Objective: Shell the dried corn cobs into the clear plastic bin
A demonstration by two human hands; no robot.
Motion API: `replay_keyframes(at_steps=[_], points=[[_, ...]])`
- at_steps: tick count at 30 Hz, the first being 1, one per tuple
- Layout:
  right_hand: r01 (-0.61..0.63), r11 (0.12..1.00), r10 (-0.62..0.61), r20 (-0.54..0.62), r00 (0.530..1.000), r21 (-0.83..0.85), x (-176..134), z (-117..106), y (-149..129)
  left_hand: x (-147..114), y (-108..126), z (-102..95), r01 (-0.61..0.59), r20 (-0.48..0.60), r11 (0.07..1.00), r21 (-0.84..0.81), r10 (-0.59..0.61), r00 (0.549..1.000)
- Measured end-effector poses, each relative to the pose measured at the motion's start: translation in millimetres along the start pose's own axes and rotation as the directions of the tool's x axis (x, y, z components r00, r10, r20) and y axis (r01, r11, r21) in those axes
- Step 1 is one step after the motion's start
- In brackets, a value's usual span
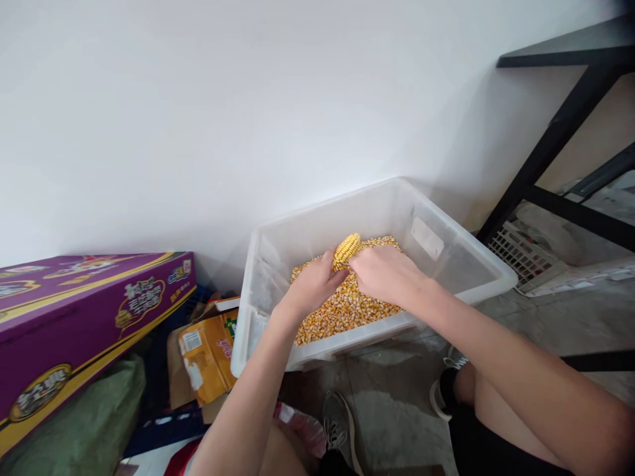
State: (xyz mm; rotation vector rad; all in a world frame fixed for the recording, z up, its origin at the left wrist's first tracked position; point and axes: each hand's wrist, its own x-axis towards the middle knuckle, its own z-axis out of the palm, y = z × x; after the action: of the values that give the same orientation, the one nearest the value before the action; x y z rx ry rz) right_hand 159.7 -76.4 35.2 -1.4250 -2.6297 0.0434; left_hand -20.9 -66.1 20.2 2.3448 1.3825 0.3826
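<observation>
Over a translucent plastic bin (354, 205), my left hand (315, 284) is wrapped round a yellow corn cob (347, 249), which tilts upward with its rows of kernels on. My right hand (384, 274) is a closed fist pressed close to the cob's right side. A thin metallic-looking sliver shows at that fist, against the cob; the rest of it is hidden by the fingers. Loose corn kernels (342, 311) in yellow and orange cover the bin's floor below both hands.
A purple printed box (94, 311) lies at the left, above a green sack (84, 423). An orange torn carton (208, 357) lies beside the bin. At the right stand a black-framed table (560, 125) and a white basket (526, 254). A white wall rises behind.
</observation>
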Motion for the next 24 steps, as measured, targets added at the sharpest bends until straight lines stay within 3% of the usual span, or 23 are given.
replay_keyframes(at_steps=[5, 12, 18, 24], points=[[0.029, 0.999, -0.028, 0.028, 0.999, -0.033, -1.0, -1.2, -8.3, -1.3, 2.8, -4.9, -0.003, 0.041, 1.0, -0.016, 0.004, 0.999], [0.049, 0.998, -0.051, 0.059, 0.997, 0.026, -1.0, -0.3, 14.0, -2.4, 6.2, -6.6, -0.038, 0.092, 0.988, -0.153, 0.052, 0.994], [0.112, 0.982, -0.121, 0.049, 0.991, 0.153, 0.9, 11.5, 25.0, -3.9, -2.6, -2.2, -0.008, 0.194, 0.995, -0.103, 0.028, 0.981], [-0.025, 0.923, -0.064, 0.216, 0.974, 0.384, 9.6, 20.9, 33.4, -4.9, -8.6, 3.3, 0.027, 0.235, 0.976, -0.216, 0.025, 0.972]])
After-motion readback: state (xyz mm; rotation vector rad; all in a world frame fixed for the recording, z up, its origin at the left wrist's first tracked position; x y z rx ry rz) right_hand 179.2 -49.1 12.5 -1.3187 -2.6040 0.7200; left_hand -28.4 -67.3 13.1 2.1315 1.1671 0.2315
